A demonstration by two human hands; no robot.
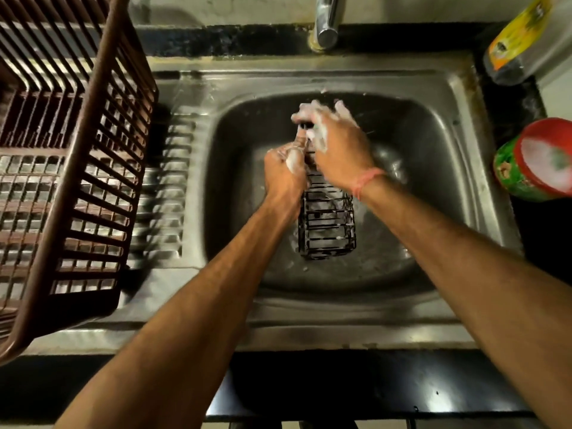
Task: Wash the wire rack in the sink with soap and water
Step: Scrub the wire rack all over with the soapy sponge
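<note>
step: soaping | left hand (pixel 286 174) gripped wire rack (pixel 326 224) in sink (pixel 464 168) | right hand (pixel 332 134), lathered, fingers curled on rack top; contents unclear | advice: steady rack, scrub each wire

Landmark = sink (pixel 445 97): dull grey steel, brownish grime along its far-right rim, white suds flecked on the basin floor.

In the basin: rack (pixel 328 224), black wire in a ladder-like grid, foam streaked on it.

Over the basin: left hand (pixel 286 171) and right hand (pixel 335 140), both patched with white lather; thin pink-red thread on the right wrist.

Left of sink: basket (pixel 93 168), brown plastic, slatted lattice.

Behind sink: tap (pixel 326 23), shiny chrome.

Right of sink: tub (pixel 532 162), green printed sides, red rim, white foam inside.

Far-right of sink: bottle (pixel 523 41), yellow-orange label, dark base.

Counter around the sink: black.
</note>
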